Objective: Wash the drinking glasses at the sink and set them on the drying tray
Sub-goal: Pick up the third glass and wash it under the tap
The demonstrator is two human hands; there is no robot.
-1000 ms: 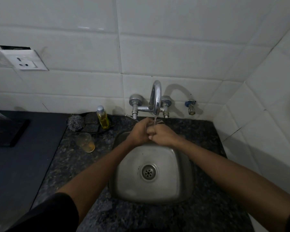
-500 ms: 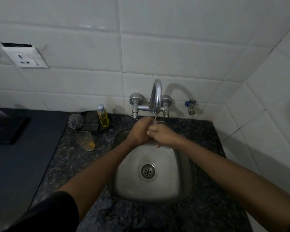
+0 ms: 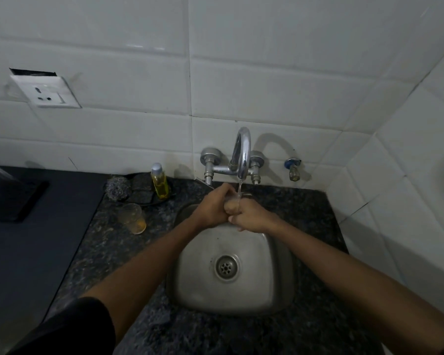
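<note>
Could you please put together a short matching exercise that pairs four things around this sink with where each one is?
Things:
1. glass with orange dregs
2. soap bottle
3. steel scrubber
4. wall socket

Places:
A. on the white tiles, upper left
B. on the counter just left of the sink
C. upright by the wall, left of the tap
D. at the back of the counter, left of the bottle

Pairs: 1-B, 2-C, 3-D, 4-A

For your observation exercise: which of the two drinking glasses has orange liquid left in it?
The glass on the counter, left of the sink; the other glass is held under the tap.
</note>
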